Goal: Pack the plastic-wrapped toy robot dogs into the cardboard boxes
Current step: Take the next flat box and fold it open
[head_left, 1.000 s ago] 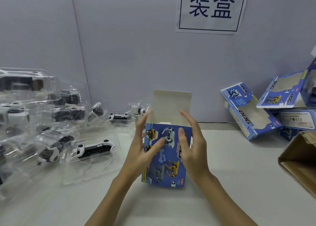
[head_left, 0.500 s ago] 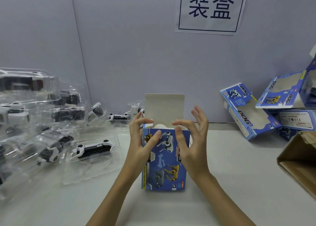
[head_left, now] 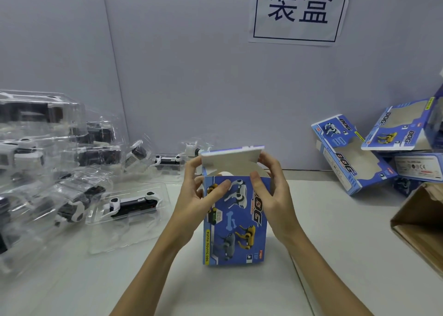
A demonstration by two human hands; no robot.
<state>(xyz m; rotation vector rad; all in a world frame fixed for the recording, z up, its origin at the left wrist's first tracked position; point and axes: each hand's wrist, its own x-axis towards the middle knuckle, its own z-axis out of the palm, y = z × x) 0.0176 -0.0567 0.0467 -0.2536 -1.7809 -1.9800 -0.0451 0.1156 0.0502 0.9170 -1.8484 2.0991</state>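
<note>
A blue toy-dog box [head_left: 236, 222] stands upright on the white table [head_left: 335, 255], its white top flap [head_left: 231, 158] bent forward over the opening. My left hand [head_left: 199, 196] grips the box's upper left corner, thumb on the front face and fingers on the flap's left end. My right hand [head_left: 271, 191] holds the upper right corner, thumb on the front edge, fingers behind the flap. Whatever is inside the box is hidden. A plastic-wrapped black and white robot dog [head_left: 133, 203] lies just left of the box.
Several more wrapped robot dogs [head_left: 48, 148] are piled at the left. Windowed blue boxes [head_left: 347, 155] lean against the wall at the right. A brown carton [head_left: 422, 222] juts in at the right edge. A paper sign [head_left: 299, 9] hangs on the wall.
The top flap stood upright and has been folded forward and down over the opening. Both hands rose from the box's front to its top corners.
</note>
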